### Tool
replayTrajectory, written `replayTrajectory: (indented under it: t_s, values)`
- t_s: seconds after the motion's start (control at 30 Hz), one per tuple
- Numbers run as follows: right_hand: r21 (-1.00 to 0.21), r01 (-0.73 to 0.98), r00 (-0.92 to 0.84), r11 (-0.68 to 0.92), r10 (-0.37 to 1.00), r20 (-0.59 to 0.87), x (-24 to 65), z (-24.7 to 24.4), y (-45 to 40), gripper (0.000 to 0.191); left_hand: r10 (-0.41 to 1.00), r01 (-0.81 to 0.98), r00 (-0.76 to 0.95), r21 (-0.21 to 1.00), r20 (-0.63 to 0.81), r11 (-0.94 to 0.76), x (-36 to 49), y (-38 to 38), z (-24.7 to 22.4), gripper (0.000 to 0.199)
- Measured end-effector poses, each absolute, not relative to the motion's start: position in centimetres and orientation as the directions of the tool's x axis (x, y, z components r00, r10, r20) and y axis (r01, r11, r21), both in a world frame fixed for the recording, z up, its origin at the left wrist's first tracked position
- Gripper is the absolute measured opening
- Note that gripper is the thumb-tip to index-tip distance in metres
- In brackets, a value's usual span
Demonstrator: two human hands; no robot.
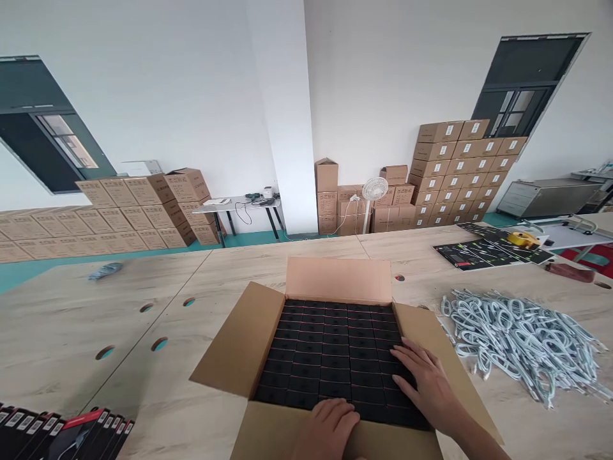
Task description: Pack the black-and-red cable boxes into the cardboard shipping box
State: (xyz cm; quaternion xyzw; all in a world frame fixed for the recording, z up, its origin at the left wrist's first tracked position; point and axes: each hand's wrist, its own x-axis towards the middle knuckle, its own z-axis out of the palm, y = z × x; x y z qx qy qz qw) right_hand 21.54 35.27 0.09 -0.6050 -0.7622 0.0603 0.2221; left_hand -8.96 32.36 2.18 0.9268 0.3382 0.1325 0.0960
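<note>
An open cardboard carton [239,342] stands in front of me with its flaps folded out. Rows of small black boxes [325,348] with thin reddish lines fill it. My left hand [328,427] lies over the near flap, its curved fingertips touching the front row of black boxes. Along the carton's right side, my right hand [428,383] is open, fingers apart, resting on the boxes by the right flap [453,358]. Neither hand has lifted anything.
A pile of pale cables [524,338] lies on the table to the right. Black packages [90,434] stand at the lower left. Behind the cables are printed black sheets [493,249] and a yellow tool [523,239]. Holes pierce the tabletop; stacked cartons [445,169] line the wall.
</note>
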Motion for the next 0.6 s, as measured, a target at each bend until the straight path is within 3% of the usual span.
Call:
replayTrajectory:
  t_s: [0.2, 0.43, 0.6]
  values:
    - [-0.369, 0.889, -0.168, 0.271, 0.943, 0.288, 21.6, 0.0, 35.2, 0.042, 0.630, 0.590, 0.753, 0.231, 0.190, -0.774, -9.2, 32.5, 1.8, 0.046]
    - [-0.440, 0.860, -0.117, 0.258, 0.939, 0.322, 21.6, -0.6, 35.4, 0.045, 0.666, 0.568, 0.716, 0.380, 0.209, -0.730, -9.8, 32.9, 0.4, 0.053]
    - [-0.506, 0.851, 0.166, 0.144, 0.839, 0.518, 23.4, -1.1, 33.5, 0.052, 0.835, 0.627, 0.342, 0.558, 0.431, -0.545, -15.8, 31.2, 5.0, 0.043]
